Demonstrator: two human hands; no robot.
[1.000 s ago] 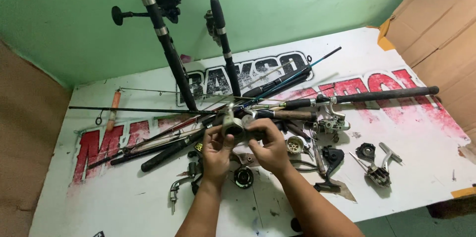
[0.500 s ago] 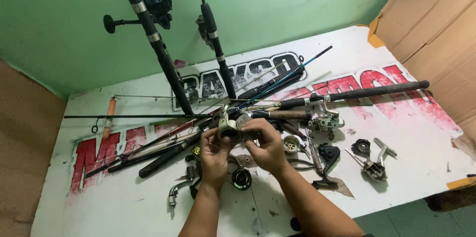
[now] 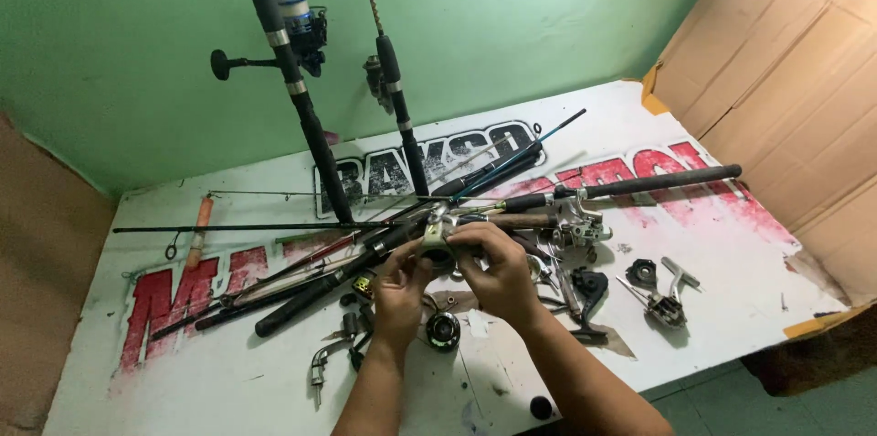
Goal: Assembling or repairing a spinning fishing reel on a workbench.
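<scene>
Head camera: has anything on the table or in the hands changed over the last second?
Hardly anything. Both hands, left and right, keep gripping the same small reel part over the table; only slight finger shifts show. The view drifts a little, so everything seems to slide. The rods, the loose reel parts and the rest lie where they were.

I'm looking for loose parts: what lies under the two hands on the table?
Under the left hand and right hand, which hold a small reel part, lie a round spool and dark metal pieces; anything directly beneath the palms is hidden.
</scene>
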